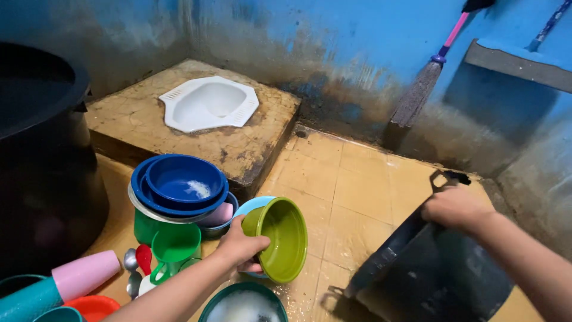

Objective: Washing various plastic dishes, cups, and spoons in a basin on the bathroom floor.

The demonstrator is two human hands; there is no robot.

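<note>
Soapy teal basin [243, 305] sits nearest; left hand [241, 245] grip holds green bowl [281, 238] tilted, right hand [456, 207] grip clasps dark wok [426, 271] handle.

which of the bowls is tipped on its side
The olive-green bowl, held by the left hand, faces sideways. The stacked blue bowls sit upright, opening upward.

You view the scene under dim, cool, diffuse light. The black barrel [42, 149] at far left falls into deep shadow with no detail. The wet floor tiles [351, 197] show faint sheen. Edges bend slightly from wide-angle distortion; near forearms appear soft.
</note>
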